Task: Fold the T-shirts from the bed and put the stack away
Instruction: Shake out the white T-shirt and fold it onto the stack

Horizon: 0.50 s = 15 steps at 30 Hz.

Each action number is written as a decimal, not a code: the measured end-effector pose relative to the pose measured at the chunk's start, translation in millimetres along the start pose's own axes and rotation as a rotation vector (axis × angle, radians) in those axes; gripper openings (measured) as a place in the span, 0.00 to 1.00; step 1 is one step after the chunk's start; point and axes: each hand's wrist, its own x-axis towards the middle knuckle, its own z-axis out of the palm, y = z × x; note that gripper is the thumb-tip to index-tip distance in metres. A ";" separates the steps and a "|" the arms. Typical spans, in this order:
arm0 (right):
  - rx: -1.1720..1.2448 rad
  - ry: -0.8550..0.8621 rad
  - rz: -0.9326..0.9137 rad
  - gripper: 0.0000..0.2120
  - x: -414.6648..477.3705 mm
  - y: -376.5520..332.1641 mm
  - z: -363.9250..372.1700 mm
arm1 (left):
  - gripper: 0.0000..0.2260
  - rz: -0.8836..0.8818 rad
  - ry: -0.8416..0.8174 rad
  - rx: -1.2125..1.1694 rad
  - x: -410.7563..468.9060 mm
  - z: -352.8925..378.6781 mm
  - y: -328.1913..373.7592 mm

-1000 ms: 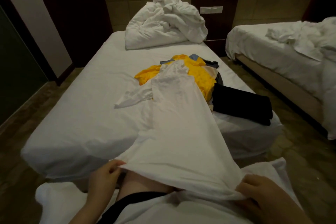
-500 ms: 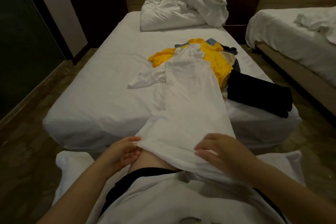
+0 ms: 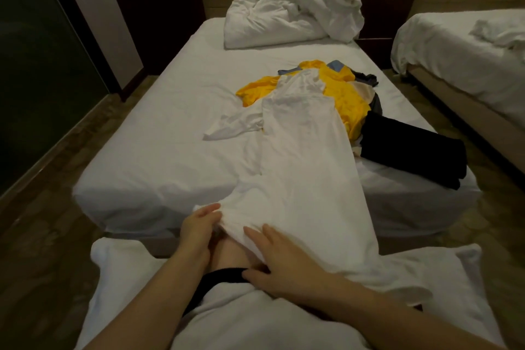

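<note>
White T-shirt [image 3: 306, 167] hem gripped by left hand [image 3: 199, 224], right hand [image 3: 287, 267] pressing flat.

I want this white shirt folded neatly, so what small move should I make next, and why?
Probably sweep your right hand outward along the hem to flatten it. The white shirt is wrinkled between that flat hand and your left hand at the hem's edge, so a fold now would likely set creases.
</note>
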 end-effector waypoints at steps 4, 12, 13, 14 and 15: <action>0.034 -0.105 0.011 0.39 0.0 0.6 3.2 | 0.07 0.284 0.018 0.269 -4.2 7.3 1.7; 0.289 0.023 -0.044 0.25 -26.8 -5.5 -14.9 | 0.21 0.744 -0.910 1.034 -67.2 61.0 25.1; 0.253 0.071 -0.066 0.21 -34.8 -5.1 -18.3 | 0.22 0.653 -0.978 1.098 -68.3 59.1 24.4; 0.211 0.116 -0.070 0.18 -41.1 -3.2 -19.9 | 0.22 0.579 -0.988 1.128 -65.9 55.7 21.8; 0.186 0.165 -0.058 0.17 -46.1 -1.8 -21.7 | 0.22 0.535 -0.981 1.147 -62.2 52.4 19.3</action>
